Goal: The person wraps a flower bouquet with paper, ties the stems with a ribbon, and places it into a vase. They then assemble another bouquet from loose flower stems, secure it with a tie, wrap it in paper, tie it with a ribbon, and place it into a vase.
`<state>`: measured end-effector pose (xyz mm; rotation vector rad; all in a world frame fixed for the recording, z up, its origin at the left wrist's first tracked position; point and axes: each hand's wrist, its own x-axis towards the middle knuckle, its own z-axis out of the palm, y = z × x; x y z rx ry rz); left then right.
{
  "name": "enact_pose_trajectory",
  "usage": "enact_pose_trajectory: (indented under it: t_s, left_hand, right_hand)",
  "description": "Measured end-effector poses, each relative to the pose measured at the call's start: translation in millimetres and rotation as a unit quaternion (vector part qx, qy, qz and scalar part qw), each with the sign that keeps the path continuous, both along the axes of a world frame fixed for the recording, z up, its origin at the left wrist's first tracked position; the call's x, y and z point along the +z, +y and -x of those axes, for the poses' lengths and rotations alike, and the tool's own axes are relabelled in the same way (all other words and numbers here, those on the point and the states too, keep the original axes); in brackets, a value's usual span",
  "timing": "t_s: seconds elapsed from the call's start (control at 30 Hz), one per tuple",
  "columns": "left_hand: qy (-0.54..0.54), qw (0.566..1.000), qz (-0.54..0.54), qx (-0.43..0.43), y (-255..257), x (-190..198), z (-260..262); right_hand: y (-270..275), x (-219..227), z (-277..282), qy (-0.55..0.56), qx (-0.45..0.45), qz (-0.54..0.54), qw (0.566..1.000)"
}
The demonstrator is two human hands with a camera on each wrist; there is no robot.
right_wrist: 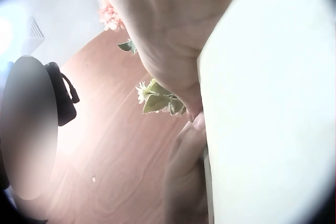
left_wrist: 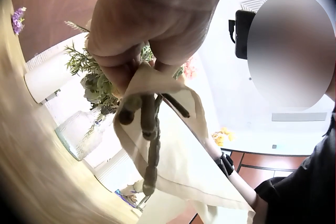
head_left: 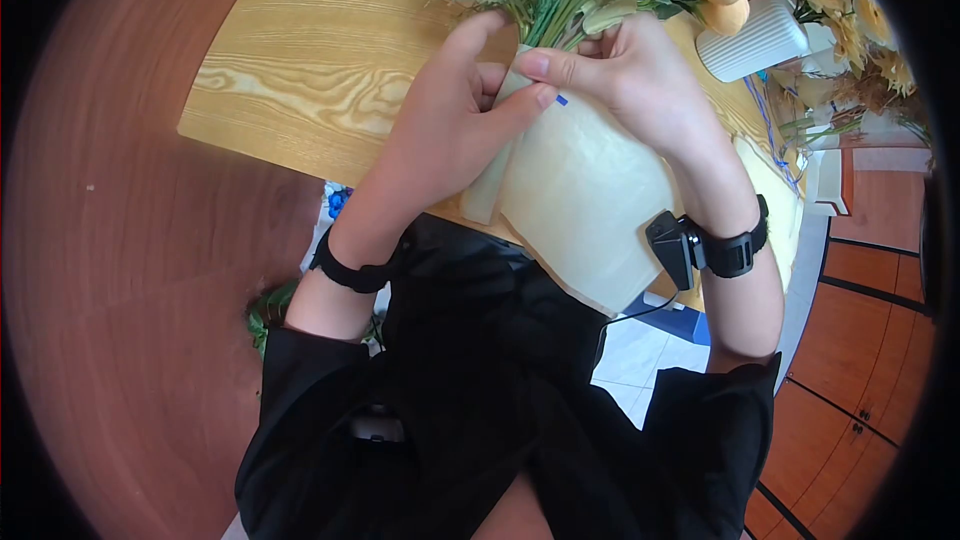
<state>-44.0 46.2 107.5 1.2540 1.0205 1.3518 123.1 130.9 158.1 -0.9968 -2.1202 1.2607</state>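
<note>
A bouquet (head_left: 560, 0) of green stems, leaves and flowers lies at the table's edge, its stems wrapped in cream paper (head_left: 590, 200). My left hand (head_left: 450, 130) grips the wrapped stems from the left, thumb across the paper's front. From the other side my right hand (head_left: 650, 80) pinches the paper's top edge, thumb close to the left thumb. A small blue strip (head_left: 562, 100) shows beside the left thumb tip. In the left wrist view, stem ends (left_wrist: 149, 176) poke out inside the paper's open lower end. Both hands' other fingers are mostly hidden behind the bundle.
A ribbed white vase (head_left: 755, 40) stands at the right, near yellow flowers (head_left: 860, 20). Blue cord (head_left: 765, 125) and more cream paper (head_left: 780, 210) lie along the table's right side. The left wrist view also shows a clear glass vase (left_wrist: 81, 134) on the wood-grain table (head_left: 310, 70).
</note>
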Motion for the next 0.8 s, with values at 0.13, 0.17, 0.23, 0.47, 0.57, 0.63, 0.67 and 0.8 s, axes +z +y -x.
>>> enact_pose_trajectory:
  t_s: [0.13, 0.17, 0.23, 0.47, 0.57, 0.63, 0.67, 0.8]
  left_hand:
    - [0.096, 0.995, 0.037, -0.01, -5.3, -2.0, 2.8]
    - [0.097, 0.994, 0.038, -0.012, -8.1, -4.2, 2.8]
    - [0.101, 0.993, 0.065, -0.012, -15.0, -13.0, 1.6]
    - [0.199, 0.976, 0.015, 0.084, -32.3, -30.2, -9.3]
    - [0.293, 0.936, -0.1, 0.166, -31.1, -37.5, -13.3]
    - [0.343, 0.918, -0.09, 0.175, -28.9, -40.0, -12.4]
    - [0.344, 0.918, -0.092, 0.175, -27.9, -40.3, -12.2]
    - [0.368, 0.917, -0.051, 0.144, -30.2, -34.1, -9.2]
  right_hand:
    - [0.1, 4.7, 0.0, -0.029, -0.03, -0.001, 0.999]
    - [0.2, 4.8, 0.0, -0.028, -0.031, 0.0, 0.999]
    - [1.3, 4.8, 0.2, -0.016, -0.043, 0.004, 0.999]
    - [-0.1, 6.4, 1.4, -0.005, -0.081, 0.015, 0.997]
    - [-4.3, 7.2, 4.3, -0.012, -0.087, 0.001, 0.996]
    - [-7.1, 9.7, 5.2, 0.013, -0.093, 0.015, 0.995]
    - [-6.9, 10.4, 5.2, 0.014, -0.094, 0.015, 0.995]
    - [-5.7, 8.2, 1.8, -0.016, -0.098, 0.016, 0.995]
